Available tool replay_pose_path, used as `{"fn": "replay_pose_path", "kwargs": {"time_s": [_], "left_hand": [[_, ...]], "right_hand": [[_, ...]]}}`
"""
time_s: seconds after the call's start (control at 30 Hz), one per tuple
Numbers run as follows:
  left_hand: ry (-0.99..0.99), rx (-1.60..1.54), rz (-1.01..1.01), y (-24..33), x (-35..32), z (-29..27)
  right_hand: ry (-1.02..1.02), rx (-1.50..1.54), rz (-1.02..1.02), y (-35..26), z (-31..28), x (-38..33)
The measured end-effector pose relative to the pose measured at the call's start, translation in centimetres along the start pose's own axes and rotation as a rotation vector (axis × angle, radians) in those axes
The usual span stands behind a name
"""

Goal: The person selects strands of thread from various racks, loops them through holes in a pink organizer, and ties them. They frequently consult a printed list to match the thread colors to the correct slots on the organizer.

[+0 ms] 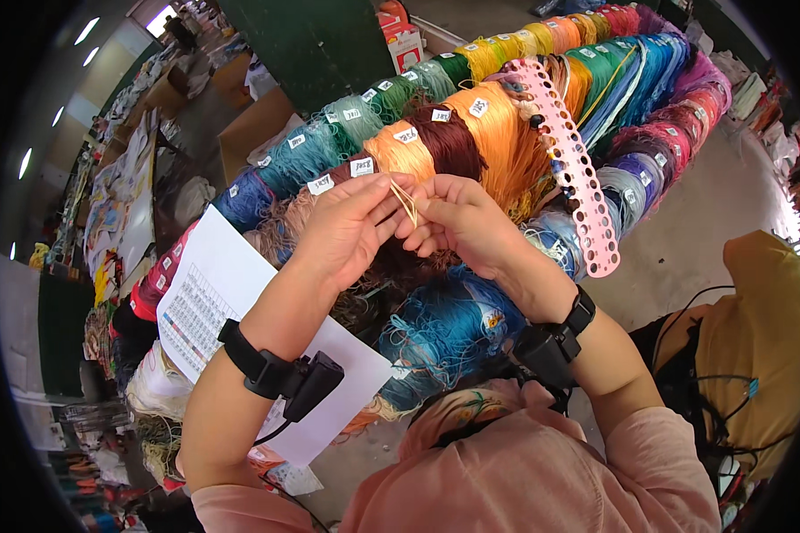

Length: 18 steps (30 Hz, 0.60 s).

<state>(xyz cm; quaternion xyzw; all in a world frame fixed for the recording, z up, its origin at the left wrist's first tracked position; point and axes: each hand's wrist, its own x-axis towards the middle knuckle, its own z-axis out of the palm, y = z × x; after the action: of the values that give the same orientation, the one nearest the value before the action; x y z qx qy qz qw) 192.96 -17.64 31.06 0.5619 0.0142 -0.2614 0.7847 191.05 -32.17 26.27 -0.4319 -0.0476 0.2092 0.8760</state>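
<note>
A thin loop of pale yellow thread (406,206) is stretched between my two hands. My left hand (347,226) pinches its upper end between thumb and forefinger, with the palm partly turned up. Thumb and curled fingers of my right hand (458,218) grip the strands from the other side. Directly behind the hands hang skeins of peach-orange thread (493,133) and dark maroon thread (453,147), bearing small white labels. A pink strip with holes along its edges (578,169), with threads on it, lies across the skeins right of my right hand.
Teal-blue skeins (449,324) hang below my hands. A printed sheet (209,293) and a blank-looking white sheet (351,386) lie near my left forearm. Green, red and purple skeins (676,133) fill the rack's far right. Mustard cloth (760,329) and cables are at right.
</note>
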Motion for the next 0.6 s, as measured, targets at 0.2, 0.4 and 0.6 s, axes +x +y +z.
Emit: {"fn": "replay_pose_path", "kwargs": {"time_s": [0.2, 0.4, 0.6], "left_hand": [[0.071, 0.011, 0.018, -0.1, 0.1, 0.2], [0.200, -0.195, 0.167, 1.6, -0.4, -0.3], [0.183, -0.301, 0.031, 1.1, -1.2, 0.4]], "right_hand": [[-0.052, -0.073, -0.036, 0.3, -0.3, -0.1], [0.202, -0.386, -0.248, 1.1, -1.6, 0.5], [0.346, -0.697, -0.454, 0.3, 0.1, 2.9]]}}
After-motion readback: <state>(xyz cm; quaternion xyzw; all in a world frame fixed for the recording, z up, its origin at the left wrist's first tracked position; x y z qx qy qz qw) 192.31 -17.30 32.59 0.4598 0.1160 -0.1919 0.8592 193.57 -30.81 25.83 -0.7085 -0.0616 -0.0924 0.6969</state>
